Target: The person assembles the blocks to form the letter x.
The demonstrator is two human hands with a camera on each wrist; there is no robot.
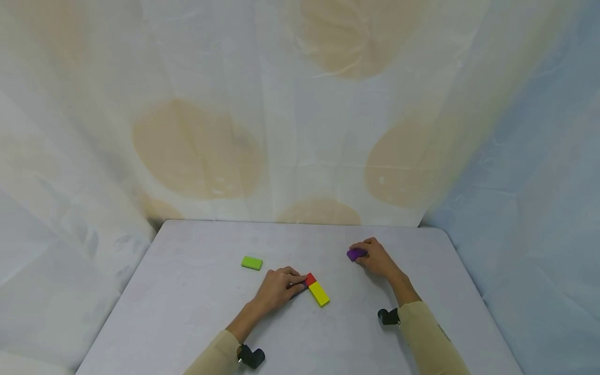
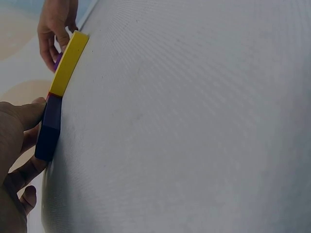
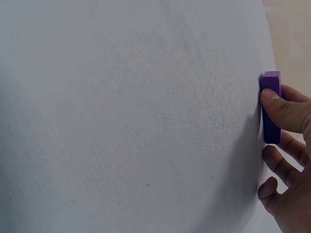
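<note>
Two hands work on a grey table against a draped backdrop. Left hand pinches a dark blue block flat on the table centre, fingers curled round it; the block's end touches a red block, which abuts a yellow block. Right hand grips a purple block, lying on the table further right, thumb over it. Green block lies apart, left.
</note>
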